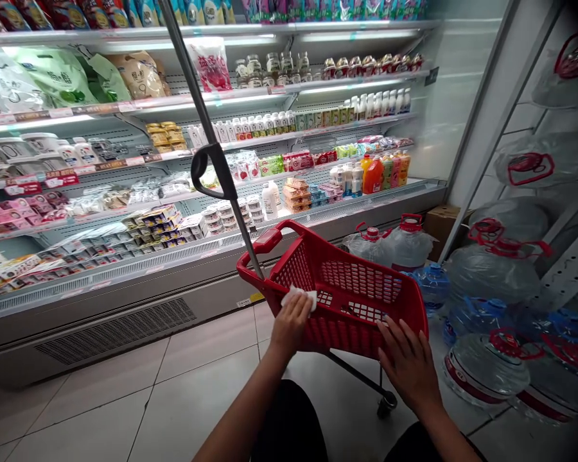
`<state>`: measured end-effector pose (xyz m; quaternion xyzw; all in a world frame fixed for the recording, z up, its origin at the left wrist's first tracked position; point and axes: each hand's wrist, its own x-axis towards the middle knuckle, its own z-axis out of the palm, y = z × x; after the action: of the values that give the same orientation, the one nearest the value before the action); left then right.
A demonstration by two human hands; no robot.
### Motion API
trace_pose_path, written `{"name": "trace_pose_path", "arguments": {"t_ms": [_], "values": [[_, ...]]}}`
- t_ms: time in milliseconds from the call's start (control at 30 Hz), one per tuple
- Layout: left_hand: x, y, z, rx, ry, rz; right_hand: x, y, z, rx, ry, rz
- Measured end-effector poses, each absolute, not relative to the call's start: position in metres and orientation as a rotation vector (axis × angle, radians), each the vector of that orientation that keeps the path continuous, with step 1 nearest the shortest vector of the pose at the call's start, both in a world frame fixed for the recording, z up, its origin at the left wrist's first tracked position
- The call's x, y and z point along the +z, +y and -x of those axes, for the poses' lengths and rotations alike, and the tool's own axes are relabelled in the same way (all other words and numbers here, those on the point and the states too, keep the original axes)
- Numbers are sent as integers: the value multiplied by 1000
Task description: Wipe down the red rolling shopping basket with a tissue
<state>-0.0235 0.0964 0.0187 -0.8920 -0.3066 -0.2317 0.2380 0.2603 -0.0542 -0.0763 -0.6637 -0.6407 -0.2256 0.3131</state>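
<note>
A red plastic shopping cart (340, 333) with a perforated basket stands before me, and its basket looks unloaded. My left hand (290, 322) is closed on a white wipe (312, 298), pressing it against the basket's near rim. Further right, my right hand (408, 360) rests on the same rim near the corner, fingers stretched out and somewhat apart. A dark pole (192, 86) with a black loop grip (215, 172) rises from the cart's left end, beside its red handle (268, 240). Below the basket, a caster wheel (386, 404) shows.
A lit refrigerated case (289, 221) of dairy goods and drinks runs behind the cart. Large water bottles (484, 366) crowd the right side, close to the cart. A cardboard box (442, 224) sits behind them. Pale floor tiles (192, 378) spread out at left.
</note>
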Motion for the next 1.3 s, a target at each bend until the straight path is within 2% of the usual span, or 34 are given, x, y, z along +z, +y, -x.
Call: {"name": "trace_pose_path", "arguments": {"t_ms": [267, 433, 633, 867, 1100, 1300], "values": [[-3, 73, -23, -574, -734, 2508, -50, -21, -188, -476, -1632, 1689], [24, 82, 17, -607, -773, 2493, -29, 11, -140, -408, -1805, 1571], [61, 101, 82, -707, -1000, 2304, -30, 16, -143, -438, -1934, 1515], [38, 88, 46, -662, -865, 2419, -32, 17, -147, -443, -1950, 1515], [58, 107, 71, -757, -1073, 2267, -32, 16, -150, -423, -1984, 1485], [28, 90, 47, -604, -795, 2445, -35, 17, -146, -430, -1963, 1484]]}}
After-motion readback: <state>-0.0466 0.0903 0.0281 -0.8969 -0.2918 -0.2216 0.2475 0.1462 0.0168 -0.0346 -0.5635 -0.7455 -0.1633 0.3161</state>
